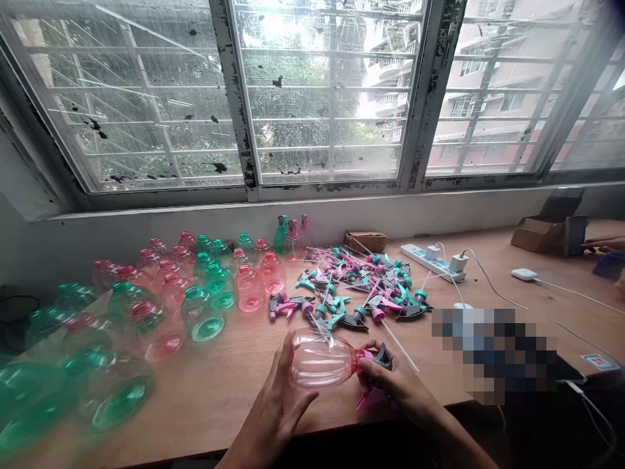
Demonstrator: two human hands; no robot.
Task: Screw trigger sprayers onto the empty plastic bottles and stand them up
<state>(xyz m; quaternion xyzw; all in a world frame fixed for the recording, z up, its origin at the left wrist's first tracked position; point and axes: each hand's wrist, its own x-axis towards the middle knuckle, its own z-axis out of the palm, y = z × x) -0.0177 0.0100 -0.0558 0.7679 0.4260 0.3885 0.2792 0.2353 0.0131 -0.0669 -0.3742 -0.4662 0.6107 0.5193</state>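
Note:
A clear pink bottle point(322, 358) lies on its side above the table's front edge, its neck pointing right. My left hand point(279, 394) is wrapped around its base end, the thumb sticking out below. At the neck, my right hand point(390, 378) grips a pink and grey trigger spray head point(383, 357), which meets the bottle's mouth. Whether its thread is engaged I cannot tell. Just beyond the bottle lies a heap of loose spray heads point(359, 280) in pink, teal and grey, with thin dip tubes. Open-necked green bottles point(202, 319) and pink bottles point(250, 290) crowd the left side.
Several bottles with spray heads point(291, 238) stand against the wall below the window. A brown box point(365, 241), a white power strip point(432, 260) with cables and a white charger point(525, 274) lie further right. Another person's hand point(605, 243) shows at the right edge, beside an open carton point(541, 233).

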